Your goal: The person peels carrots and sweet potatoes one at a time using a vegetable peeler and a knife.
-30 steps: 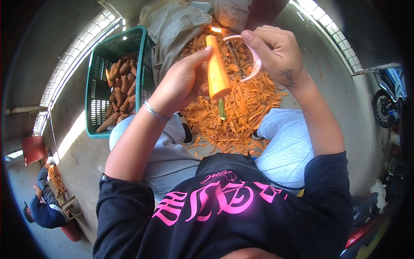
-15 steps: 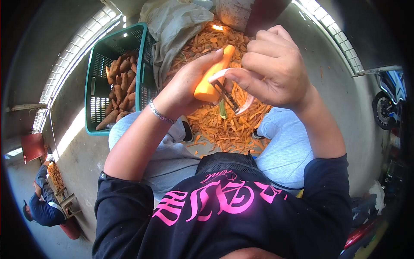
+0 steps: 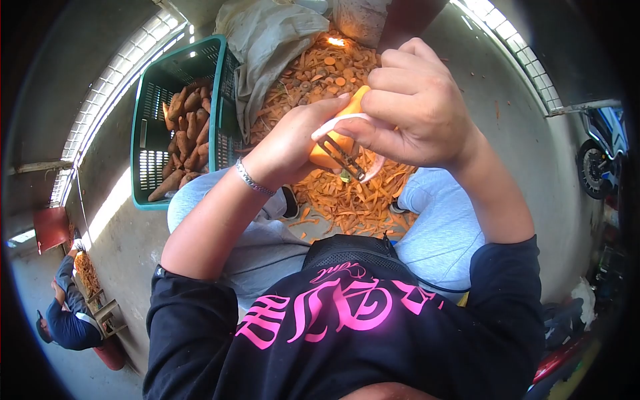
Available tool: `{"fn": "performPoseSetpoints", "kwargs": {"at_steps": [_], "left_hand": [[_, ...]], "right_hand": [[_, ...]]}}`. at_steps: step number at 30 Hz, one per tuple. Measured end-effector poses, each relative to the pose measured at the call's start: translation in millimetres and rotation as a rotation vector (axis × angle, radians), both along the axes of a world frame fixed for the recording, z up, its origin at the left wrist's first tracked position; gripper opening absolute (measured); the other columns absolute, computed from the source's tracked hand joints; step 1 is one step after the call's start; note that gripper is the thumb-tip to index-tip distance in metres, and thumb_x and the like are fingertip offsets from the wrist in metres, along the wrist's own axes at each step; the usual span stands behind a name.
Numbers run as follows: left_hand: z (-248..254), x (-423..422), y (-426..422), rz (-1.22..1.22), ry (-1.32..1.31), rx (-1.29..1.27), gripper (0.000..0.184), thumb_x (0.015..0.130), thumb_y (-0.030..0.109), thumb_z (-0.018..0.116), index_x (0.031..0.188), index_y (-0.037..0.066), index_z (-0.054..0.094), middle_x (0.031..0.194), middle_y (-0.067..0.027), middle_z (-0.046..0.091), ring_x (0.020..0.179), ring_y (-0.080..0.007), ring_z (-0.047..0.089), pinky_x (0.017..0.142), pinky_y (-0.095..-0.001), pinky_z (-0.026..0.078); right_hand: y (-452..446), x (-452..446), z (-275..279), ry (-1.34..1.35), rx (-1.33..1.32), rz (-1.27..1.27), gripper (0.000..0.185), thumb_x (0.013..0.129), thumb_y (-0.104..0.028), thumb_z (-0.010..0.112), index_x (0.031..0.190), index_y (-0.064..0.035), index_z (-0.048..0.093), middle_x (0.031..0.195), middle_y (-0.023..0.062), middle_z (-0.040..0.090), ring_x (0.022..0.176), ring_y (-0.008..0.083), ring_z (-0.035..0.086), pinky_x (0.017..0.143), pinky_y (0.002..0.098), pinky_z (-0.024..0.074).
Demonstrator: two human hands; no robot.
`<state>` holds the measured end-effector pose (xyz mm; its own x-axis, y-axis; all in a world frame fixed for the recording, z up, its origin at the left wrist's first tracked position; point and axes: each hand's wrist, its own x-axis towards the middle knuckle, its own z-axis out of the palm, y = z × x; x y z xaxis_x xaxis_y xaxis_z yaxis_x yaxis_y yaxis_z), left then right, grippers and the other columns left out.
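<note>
In the head view, my left hand [image 3: 290,140] is wrapped round a bright orange peeled carrot [image 3: 324,158], held tilted above my lap. My right hand [image 3: 420,107] grips a pale Y-shaped peeler [image 3: 343,158] with its thumb along the frame. The peeler's metal blade lies across the front of the carrot; whether it touches the surface is hard to tell. My fingers and the peeler cover much of the carrot. Below both hands spreads a heap of orange peelings [image 3: 360,200], with round cut ends farther back.
At the left stands a green plastic crate [image 3: 138,170] with several unpeeled carrots [image 3: 190,137]. A whitish sack [image 3: 260,47] lies beside the heap. Another person [image 3: 70,323] sits at the far left. A blue motorbike [image 3: 600,160] is at the right edge.
The peeler has shifted slightly left and now covers more of the carrot. The carrot has tilted and dropped a little, its far end lower and nearer my right fingers.
</note>
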<state>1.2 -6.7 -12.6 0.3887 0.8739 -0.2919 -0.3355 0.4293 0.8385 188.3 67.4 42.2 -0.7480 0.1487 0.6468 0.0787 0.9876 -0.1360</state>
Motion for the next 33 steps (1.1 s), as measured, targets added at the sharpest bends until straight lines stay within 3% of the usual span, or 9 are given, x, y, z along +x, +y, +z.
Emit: {"fn": "performPoseSetpoints", "kwargs": {"at_steps": [7, 10, 15, 20, 25, 30, 31, 32, 33], "left_hand": [[22, 11, 1, -0.005, 0.105, -0.273, 0.045, 0.103, 0.04, 0.036, 0.109, 0.0, 0.056, 0.063, -0.0092, 0.056, 0.05, -0.0176, 0.053, 0.046, -0.0273, 0.039], [16, -3, 2, -0.143, -0.073, -0.217, 0.04, 0.101, 0.039, 0.047, 0.101, 0.002, 0.059, 0.078, -0.0072, 0.063, 0.061, -0.0164, 0.062, 0.056, -0.0273, 0.049], [25, 1, 5, -0.06, -0.029, -0.155, 0.049, 0.101, 0.044, 0.039, 0.107, -0.002, 0.057, 0.063, -0.0095, 0.055, 0.052, -0.0177, 0.055, 0.046, -0.0278, 0.043], [4, -5, 16, -0.125, 0.26, -0.057, 0.049, 0.094, 0.051, 0.054, 0.101, 0.003, 0.061, 0.076, -0.003, 0.06, 0.056, -0.0119, 0.056, 0.051, -0.0258, 0.044], [-16, -19, 41, -0.604, 0.711, 0.117, 0.055, 0.095, 0.055, 0.052, 0.099, 0.001, 0.061, 0.078, -0.0012, 0.059, 0.062, -0.0079, 0.052, 0.054, -0.0243, 0.042], [-12, -25, 48, -0.151, 0.686, -0.077, 0.074, 0.095, 0.068, 0.032, 0.115, 0.001, 0.055, 0.089, -0.0102, 0.062, 0.076, -0.0186, 0.065, 0.063, -0.0304, 0.052], [-8, -28, 49, -0.08, 0.793, 0.011, 0.071, 0.096, 0.066, 0.033, 0.117, 0.001, 0.054, 0.09, -0.0105, 0.063, 0.077, -0.0182, 0.064, 0.065, -0.0297, 0.051], [-5, -31, 50, -0.009, 0.898, 0.096, 0.069, 0.097, 0.063, 0.034, 0.118, 0.001, 0.054, 0.092, -0.0107, 0.063, 0.078, -0.0177, 0.063, 0.067, -0.029, 0.05], [-5, -34, 52, 0.018, 0.924, 0.121, 0.067, 0.097, 0.062, 0.036, 0.119, 0.001, 0.054, 0.093, -0.0111, 0.064, 0.078, -0.0174, 0.062, 0.068, -0.0287, 0.05]], "right_hand": [[42, 19, -6, -0.131, -0.012, -0.121, 0.034, 0.083, -0.028, 0.07, 0.061, -0.0091, 0.054, 0.057, 0.0018, 0.043, 0.057, 0.0213, 0.042, 0.06, 0.0335, 0.0321], [88, 48, -24, -0.191, 0.027, -0.416, 0.038, 0.09, -0.033, 0.066, 0.062, -0.0086, 0.058, 0.057, 0.0016, 0.046, 0.054, 0.0163, 0.042, 0.059, 0.032, 0.0333], [83, 53, -30, 0.085, -0.914, -0.36, 0.042, 0.092, -0.049, 0.06, 0.096, -0.0076, 0.065, 0.083, 0.0019, 0.06, 0.074, 0.0136, 0.055, 0.072, 0.0295, 0.0414], [49, 23, -44, -0.217, -1.541, -0.122, 0.056, 0.085, -0.034, 0.074, 0.129, -0.0065, 0.053, 0.099, -0.0001, 0.067, 0.092, 0.0089, 0.06, 0.071, 0.0232, 0.0442], [37, 18, -72, -0.454, -1.762, 0.074, 0.042, 0.087, -0.036, 0.072, 0.117, -0.0087, 0.062, 0.072, -0.0012, 0.06, 0.049, 0.0032, 0.041, 0.044, 0.0197, 0.0306], [77, 34, -62, -0.272, -1.712, -0.242, 0.025, 0.089, -0.031, 0.069, 0.1, -0.0086, 0.067, 0.063, -0.002, 0.061, 0.046, 0.0028, 0.051, 0.039, 0.0181, 0.0313], [93, 41, -32, -0.181, -1.747, -0.232, 0.025, 0.087, -0.03, 0.07, 0.103, -0.0108, 0.065, 0.059, -0.0019, 0.059, 0.041, 0.0034, 0.05, 0.034, 0.018, 0.0312], [116, 51, -16, -0.125, -1.681, -0.386, 0.066, 0.09, -0.029, 0.067, 0.147, -0.0165, 0.036, 0.061, -0.0047, 0.059, 0.039, 0.0016, 0.048, 0.03, 0.0163, 0.0329], [138, 62, 0, 0.096, -1.658, -0.435, 0.061, 0.09, -0.039, 0.067, 0.141, -0.0152, 0.042, 0.06, -0.0041, 0.057, 0.04, -0.0001, 0.048, 0.03, 0.0159, 0.0352]]}}
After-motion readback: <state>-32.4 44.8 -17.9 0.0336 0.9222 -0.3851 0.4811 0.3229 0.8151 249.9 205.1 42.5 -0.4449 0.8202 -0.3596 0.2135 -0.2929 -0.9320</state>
